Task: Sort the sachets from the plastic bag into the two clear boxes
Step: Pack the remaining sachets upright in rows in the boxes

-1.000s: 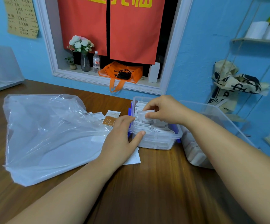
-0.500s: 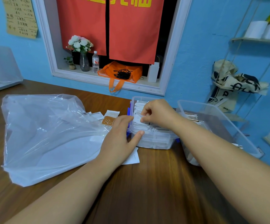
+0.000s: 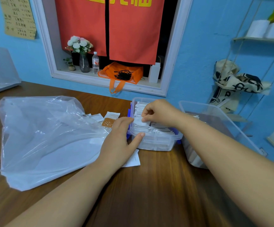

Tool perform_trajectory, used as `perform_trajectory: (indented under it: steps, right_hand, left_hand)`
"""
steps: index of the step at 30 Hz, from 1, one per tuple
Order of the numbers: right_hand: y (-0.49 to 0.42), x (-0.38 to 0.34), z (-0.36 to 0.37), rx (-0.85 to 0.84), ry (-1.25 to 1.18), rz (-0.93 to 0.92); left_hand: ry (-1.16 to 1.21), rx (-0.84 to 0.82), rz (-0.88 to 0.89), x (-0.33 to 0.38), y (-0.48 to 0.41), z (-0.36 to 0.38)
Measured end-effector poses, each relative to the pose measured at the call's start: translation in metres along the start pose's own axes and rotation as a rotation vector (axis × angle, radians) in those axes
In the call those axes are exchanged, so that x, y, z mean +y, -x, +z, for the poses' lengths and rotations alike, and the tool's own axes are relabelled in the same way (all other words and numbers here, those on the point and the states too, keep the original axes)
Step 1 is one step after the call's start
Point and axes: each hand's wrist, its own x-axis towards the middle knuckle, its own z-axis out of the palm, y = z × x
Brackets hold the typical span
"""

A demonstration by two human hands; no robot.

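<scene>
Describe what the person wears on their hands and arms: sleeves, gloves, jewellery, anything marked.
The left hand and the right hand are both bare, with no gloves, rings, watch, bracelet or markings. No sleeve shows anywhere up to the picture's edge. The left thumbnail is short and unpainted.
</scene>
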Motion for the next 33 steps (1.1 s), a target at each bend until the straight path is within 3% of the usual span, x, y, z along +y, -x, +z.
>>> perform_trajectory:
  steps: [13,33]
  right_hand:
    - [0.001,0.015,-0.007,-0.079,0.134,-0.007]
    - [-0.009,0.004,0.005,-0.065,-0.010,-0.013]
  left_hand:
    - [-0.006,-0.015,-0.021,0.003,0.000,-0.002]
    - [-0.009,-0.005,-0.019,0.002,-0.001,0.001]
